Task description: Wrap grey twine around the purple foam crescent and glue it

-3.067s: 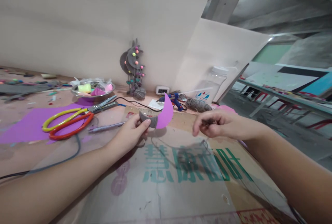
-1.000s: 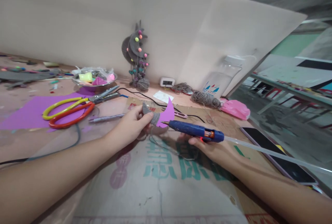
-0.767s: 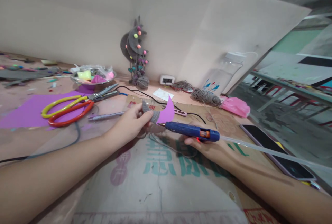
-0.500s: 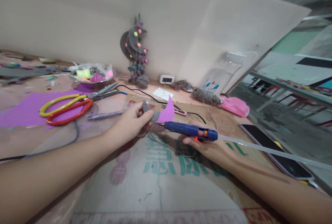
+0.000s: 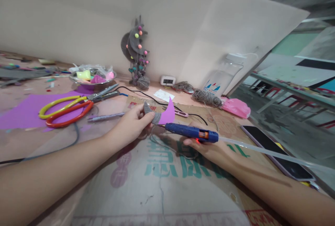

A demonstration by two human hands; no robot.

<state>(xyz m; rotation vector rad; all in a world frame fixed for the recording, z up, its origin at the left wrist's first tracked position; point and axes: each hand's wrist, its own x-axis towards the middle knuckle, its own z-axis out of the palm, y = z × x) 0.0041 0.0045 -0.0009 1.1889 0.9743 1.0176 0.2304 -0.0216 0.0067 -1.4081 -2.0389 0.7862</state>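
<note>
At the centre of the frame the right hand (image 5: 209,147), wrapped around the blue glue gun (image 5: 192,133), is edging its nozzle leftward until it meets the yarn-wrapped purple foam crescent (image 5: 160,115) pinched in the left hand (image 5: 131,126)'s closed fingertips.

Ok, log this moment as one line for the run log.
left hand: holds purple crescent part-wrapped in grey yarn | right hand: holds blue glue gun, nozzle at crescent | surface: cardboard

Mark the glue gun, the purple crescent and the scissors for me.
glue gun (image 5: 192,132), head view, middle of blue barrel
purple crescent (image 5: 169,113), head view, bare purple face
scissors (image 5: 69,109), head view, handle loops
</note>
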